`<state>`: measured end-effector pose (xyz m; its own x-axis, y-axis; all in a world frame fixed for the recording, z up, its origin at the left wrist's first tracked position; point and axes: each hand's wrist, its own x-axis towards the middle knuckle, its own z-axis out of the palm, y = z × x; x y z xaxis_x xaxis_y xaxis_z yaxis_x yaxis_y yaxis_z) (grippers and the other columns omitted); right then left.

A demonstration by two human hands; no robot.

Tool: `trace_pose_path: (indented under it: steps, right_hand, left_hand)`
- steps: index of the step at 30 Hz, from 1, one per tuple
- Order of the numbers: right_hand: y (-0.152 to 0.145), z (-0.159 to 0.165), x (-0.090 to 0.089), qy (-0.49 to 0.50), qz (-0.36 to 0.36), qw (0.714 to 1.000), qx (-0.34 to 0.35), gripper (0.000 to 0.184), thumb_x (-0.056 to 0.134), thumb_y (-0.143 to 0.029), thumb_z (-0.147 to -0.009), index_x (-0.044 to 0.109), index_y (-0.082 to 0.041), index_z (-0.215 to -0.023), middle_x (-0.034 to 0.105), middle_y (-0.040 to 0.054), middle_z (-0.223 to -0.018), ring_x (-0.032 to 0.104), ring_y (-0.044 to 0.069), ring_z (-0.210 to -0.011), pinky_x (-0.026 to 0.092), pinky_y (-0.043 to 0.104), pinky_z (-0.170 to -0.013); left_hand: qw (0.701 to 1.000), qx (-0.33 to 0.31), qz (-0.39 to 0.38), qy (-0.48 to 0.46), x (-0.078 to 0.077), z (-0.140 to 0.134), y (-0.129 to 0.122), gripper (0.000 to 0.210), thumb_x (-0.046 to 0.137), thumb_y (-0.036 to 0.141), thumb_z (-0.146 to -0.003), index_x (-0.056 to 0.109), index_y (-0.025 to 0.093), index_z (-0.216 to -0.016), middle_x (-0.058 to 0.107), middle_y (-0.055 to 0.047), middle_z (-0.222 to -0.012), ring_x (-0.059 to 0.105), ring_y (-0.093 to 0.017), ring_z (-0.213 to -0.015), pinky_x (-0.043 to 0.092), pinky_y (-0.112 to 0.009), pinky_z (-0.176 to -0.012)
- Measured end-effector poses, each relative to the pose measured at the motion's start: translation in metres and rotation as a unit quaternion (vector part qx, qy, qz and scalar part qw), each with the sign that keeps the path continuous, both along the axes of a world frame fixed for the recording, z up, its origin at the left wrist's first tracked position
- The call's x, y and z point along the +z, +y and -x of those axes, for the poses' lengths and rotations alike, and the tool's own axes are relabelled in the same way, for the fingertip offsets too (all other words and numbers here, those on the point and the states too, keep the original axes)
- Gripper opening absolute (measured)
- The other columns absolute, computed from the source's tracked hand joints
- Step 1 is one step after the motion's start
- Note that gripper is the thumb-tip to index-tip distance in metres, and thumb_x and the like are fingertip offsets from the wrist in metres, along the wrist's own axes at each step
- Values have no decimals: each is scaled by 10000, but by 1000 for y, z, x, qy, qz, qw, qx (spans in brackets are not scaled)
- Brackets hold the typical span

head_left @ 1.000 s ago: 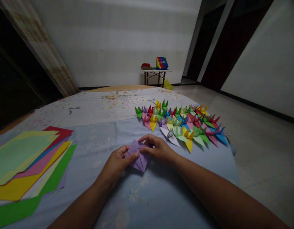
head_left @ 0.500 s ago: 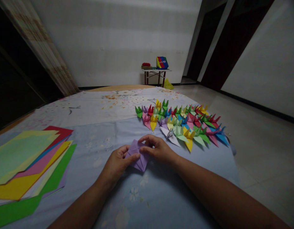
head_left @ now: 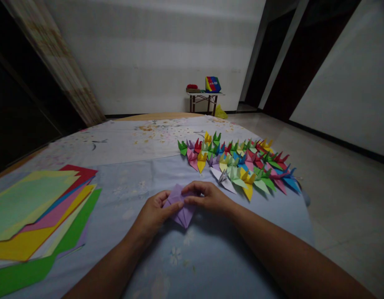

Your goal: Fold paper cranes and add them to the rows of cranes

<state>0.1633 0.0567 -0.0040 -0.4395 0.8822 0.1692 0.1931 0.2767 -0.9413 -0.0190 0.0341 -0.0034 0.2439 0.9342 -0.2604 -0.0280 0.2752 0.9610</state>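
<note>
A sheet of purple origami paper point(head_left: 183, 216), folded into a small diamond shape with crease lines, is held just over the cloth in the middle of the view. My left hand point(head_left: 156, 211) grips its left edge, thumb on top and fingers behind. On the other side my right hand point(head_left: 207, 197) pinches the upper right part between thumb and fingers. The paper's lower point faces me. Part of its upper right side is hidden by my right fingers.
Many folded paper cranes point(head_left: 232, 160) in several colours stand in rows at the right. Loose coloured paper sheets point(head_left: 39, 203) lie piled at the left. A floral tablecloth point(head_left: 123, 145) covers the table. Against the far wall is a small side table point(head_left: 206, 94) with a colourful box point(head_left: 213, 84).
The purple paper's lower point has shifted slightly down and left in the view. My right thumb and fingers have closed a little nearer together on it. The camera has tilted slightly.
</note>
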Motion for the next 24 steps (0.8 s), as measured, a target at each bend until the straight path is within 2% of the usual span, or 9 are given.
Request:
trace_pose_path:
  steps: [4, 10, 24]
  right_hand:
    - [0, -1, -1, -9, 40, 999, -2, 166, 649, -246, -704, 631, -140, -831, 564, -22, -660, 441, 78, -569, 362, 203, -548]
    - [-1, 1, -2, -28, 45, 999, -10, 87, 617, -222, -719, 606, -138, -741, 550, -27, -637, 437, 76, -555, 348, 198, -533]
    - [-3, 4, -4, -78, -27, 996, -29, 73, 570, -196, -752, 618, -141, -757, 586, -8, -683, 495, 98, -615, 365, 205, -571]
  left_hand:
    - [1000, -24, -13, 8, -1, 0, -1, 263, 722, 264, -636, 630, 153, -856, 696, -20, -736, 622, -143, -632, 453, -228, -603]
    - [999, -27, -22, 26, -2, -1, -2, 271, 728, 258, -622, 631, 157, -853, 689, -22, -713, 619, -149, -618, 455, -228, -579]
    - [997, -28, -41, 61, 0, -2, -3, 278, 720, 268, -616, 652, 157, -862, 705, -33, -748, 633, -170, -640, 462, -239, -584]
